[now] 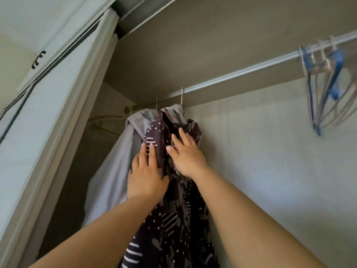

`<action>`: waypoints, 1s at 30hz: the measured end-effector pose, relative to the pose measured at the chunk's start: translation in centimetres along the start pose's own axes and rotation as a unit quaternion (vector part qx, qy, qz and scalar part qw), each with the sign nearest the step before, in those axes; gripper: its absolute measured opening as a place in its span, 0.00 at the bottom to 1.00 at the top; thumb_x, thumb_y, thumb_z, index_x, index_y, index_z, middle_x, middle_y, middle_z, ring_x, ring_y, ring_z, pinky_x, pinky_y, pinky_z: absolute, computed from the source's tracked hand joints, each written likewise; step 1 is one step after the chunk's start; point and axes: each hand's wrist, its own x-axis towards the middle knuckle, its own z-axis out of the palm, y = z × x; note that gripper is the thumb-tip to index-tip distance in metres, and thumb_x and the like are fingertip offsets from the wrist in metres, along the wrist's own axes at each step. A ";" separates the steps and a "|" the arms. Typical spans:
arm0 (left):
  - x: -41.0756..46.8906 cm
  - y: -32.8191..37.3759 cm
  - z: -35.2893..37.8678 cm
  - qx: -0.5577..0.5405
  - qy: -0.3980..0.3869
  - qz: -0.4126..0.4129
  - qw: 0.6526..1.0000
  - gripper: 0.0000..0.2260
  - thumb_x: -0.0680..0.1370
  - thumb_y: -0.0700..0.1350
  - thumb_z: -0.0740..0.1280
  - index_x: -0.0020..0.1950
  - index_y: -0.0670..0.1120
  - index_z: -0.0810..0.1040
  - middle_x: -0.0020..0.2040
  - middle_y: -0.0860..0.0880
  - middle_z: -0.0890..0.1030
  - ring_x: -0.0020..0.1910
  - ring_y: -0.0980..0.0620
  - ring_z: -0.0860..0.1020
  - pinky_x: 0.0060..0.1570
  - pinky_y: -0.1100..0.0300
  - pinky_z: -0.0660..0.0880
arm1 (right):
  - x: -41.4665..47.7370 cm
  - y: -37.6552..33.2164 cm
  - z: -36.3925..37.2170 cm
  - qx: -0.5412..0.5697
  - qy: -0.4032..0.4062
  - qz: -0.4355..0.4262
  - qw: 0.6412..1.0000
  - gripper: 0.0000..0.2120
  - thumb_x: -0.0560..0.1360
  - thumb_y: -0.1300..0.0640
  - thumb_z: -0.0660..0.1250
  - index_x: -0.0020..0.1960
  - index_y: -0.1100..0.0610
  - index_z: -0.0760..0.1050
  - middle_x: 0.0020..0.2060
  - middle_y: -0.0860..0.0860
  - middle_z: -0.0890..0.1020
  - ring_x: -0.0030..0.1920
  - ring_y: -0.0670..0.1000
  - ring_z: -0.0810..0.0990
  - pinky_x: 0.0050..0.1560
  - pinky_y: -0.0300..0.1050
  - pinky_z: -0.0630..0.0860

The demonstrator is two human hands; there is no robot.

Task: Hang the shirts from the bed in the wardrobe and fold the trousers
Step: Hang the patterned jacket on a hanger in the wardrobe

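1. Reaching up into the wardrobe (270, 151), two bare arms end at a dark patterned shirt (173, 219) that hangs from the rail (241, 71) by a thin hanger hook (181, 95).
2. The left hand (146, 175) lies flat on the front of the patterned shirt, below the rail. Its fingers are straight, close together and pointing up. Its grip is spread and pinches nothing, and the thumb rests against the cloth.
3. The right hand (185, 153) sits just beside the left one and a little nearer the rail, on the shoulder of the same shirt. Its fingers are straight and slightly fanned, so this grip is spread too, with palm and fingers resting on the fabric.
4. A grey shirt (112, 171) hangs from the same rail, just left of the patterned one, and touches it near the collars. A grey fold also shows right under the hook, and I cannot tell which shirt it belongs to.
5. Far along the rail to the right, well apart from both shirts, hangs a bunch of empty hangers (324, 89), blue and pale, and blurred.
6. Left of the rail's end stands the pale wardrobe door (48, 113), with a dark strip along its edge.
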 end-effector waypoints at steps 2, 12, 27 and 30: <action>-1.6 0.2 0.0 0.055 0.037 0.020 0.998 0.43 0.75 0.54 0.63 0.76 0.51 0.32 0.78 0.49 0.38 0.76 0.47 0.41 0.74 0.46 0.48 | -2.7 1.1 0.4 0.013 -0.018 0.012 1.000 0.27 0.80 0.40 0.47 0.76 0.44 0.47 0.76 0.41 0.41 0.76 0.47 0.41 0.73 0.50 0.49; -10.7 1.2 0.7 0.122 0.066 0.149 0.979 0.26 0.75 0.55 0.51 0.73 0.51 0.66 0.74 0.45 0.65 0.74 0.42 0.61 0.70 0.36 0.53 | -14.9 3.3 3.6 0.086 -0.015 0.145 0.986 0.27 0.80 0.41 0.49 0.76 0.49 0.52 0.76 0.44 0.51 0.75 0.48 0.50 0.72 0.48 0.53; -20.6 -0.7 -1.7 0.174 0.000 0.099 0.980 0.27 0.77 0.57 0.50 0.75 0.52 0.61 0.77 0.45 0.58 0.76 0.44 0.54 0.72 0.40 0.43 | -25.8 -1.5 4.7 0.114 0.034 0.141 0.983 0.26 0.81 0.45 0.51 0.76 0.50 0.52 0.75 0.48 0.57 0.73 0.49 0.57 0.69 0.46 0.60; -22.4 -1.8 -3.7 0.209 -0.010 0.065 0.976 0.26 0.78 0.59 0.48 0.76 0.55 0.53 0.78 0.48 0.54 0.77 0.46 0.48 0.73 0.42 0.38 | -27.2 -3.8 5.4 0.123 0.021 0.112 0.986 0.26 0.81 0.46 0.52 0.76 0.51 0.53 0.75 0.49 0.59 0.72 0.49 0.58 0.68 0.47 0.62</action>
